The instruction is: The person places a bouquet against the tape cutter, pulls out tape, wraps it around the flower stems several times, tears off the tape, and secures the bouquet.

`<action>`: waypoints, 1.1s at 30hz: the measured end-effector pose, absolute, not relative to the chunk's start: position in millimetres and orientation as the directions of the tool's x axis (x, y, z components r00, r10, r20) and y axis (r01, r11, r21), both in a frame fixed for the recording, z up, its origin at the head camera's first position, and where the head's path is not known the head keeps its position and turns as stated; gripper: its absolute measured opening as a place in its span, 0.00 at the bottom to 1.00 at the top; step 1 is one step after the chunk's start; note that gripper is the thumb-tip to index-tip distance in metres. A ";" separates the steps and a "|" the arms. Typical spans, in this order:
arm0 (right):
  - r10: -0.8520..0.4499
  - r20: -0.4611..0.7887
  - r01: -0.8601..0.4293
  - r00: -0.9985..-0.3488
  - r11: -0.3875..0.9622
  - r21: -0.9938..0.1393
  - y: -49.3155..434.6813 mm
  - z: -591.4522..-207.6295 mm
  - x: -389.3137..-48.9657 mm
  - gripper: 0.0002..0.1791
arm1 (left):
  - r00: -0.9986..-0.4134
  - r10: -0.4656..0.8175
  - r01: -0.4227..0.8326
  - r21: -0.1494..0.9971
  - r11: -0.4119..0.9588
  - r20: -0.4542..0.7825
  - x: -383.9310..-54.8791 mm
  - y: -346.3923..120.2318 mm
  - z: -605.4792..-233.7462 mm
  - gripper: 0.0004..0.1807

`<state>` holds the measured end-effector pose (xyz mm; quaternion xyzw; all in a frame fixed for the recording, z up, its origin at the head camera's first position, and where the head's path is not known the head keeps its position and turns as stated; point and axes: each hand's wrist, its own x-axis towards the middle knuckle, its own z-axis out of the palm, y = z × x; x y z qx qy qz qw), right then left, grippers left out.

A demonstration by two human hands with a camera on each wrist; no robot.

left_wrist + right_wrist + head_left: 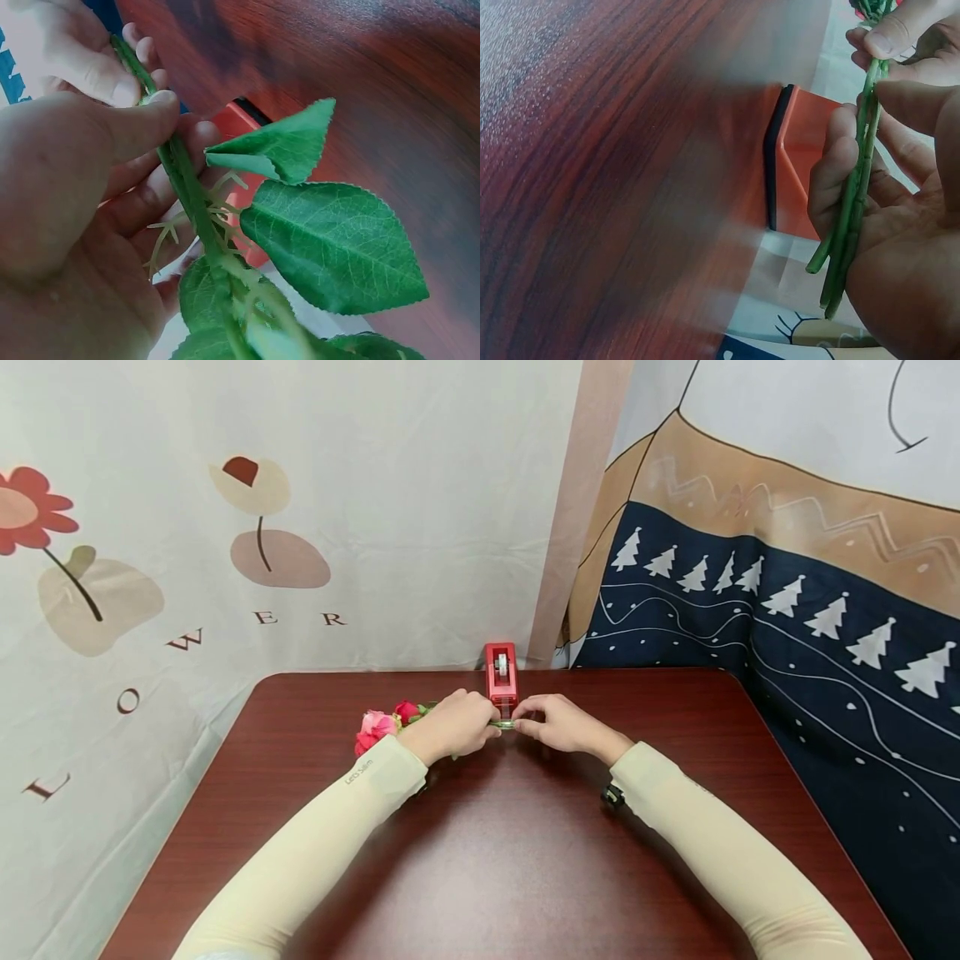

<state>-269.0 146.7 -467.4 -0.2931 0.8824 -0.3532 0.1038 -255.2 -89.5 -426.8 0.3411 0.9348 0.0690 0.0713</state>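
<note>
My left hand (461, 724) pinches a small bunch of artificial flowers by its green stems (187, 180), thumb over them. A pink bloom (377, 727) and a red bloom (407, 711) poke out to the left of that hand. Serrated green leaves (337, 244) spread from the stems in the left wrist view. The right hand (558, 724) holds the lower stems between thumb and curled fingers; their cut ends stick out past its palm in the right wrist view. Just beyond both hands stands a red tape dispenser (501, 672), its front end right at the stems.
The dark red-brown table (517, 860) has its far edge just behind the dispenser. A white cloth with flower prints (420, 527) hangs behind, and a navy cloth with white trees (675, 610) hangs at the right.
</note>
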 end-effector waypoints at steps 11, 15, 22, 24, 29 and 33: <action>-0.567 -0.051 -0.358 -0.822 0.584 -0.728 145.0 -466.5 -276.3 0.14 | -0.740 0.673 0.668 0.104 0.737 -0.012 -258.1 -88.3 -427.7 0.05; -0.569 -0.051 -0.361 -0.820 0.586 -0.726 144.7 -467.6 -278.0 0.15 | -0.730 0.683 0.682 0.065 0.728 0.016 -258.8 -88.9 -428.8 0.04; -0.596 -0.072 -0.384 -0.800 0.601 -0.701 142.8 -466.9 -278.4 0.20 | -0.716 0.696 0.697 0.015 0.717 0.057 -257.9 -91.4 -427.5 0.03; -0.594 -0.081 -0.386 -0.800 0.613 -0.689 141.8 -466.2 -277.9 0.21 | -0.714 0.698 0.699 0.011 0.715 0.059 -258.4 -91.7 -427.5 0.03; -0.598 -0.073 -0.406 -0.798 0.623 -0.668 140.3 -465.1 -276.9 0.19 | -0.718 0.693 0.695 0.023 0.718 0.063 -259.2 -91.8 -427.6 0.03; -0.600 -0.061 -0.413 -0.797 0.617 -0.670 140.5 -465.6 -276.8 0.17 | -0.727 0.685 0.687 0.035 0.726 0.050 -258.9 -92.1 -427.2 0.03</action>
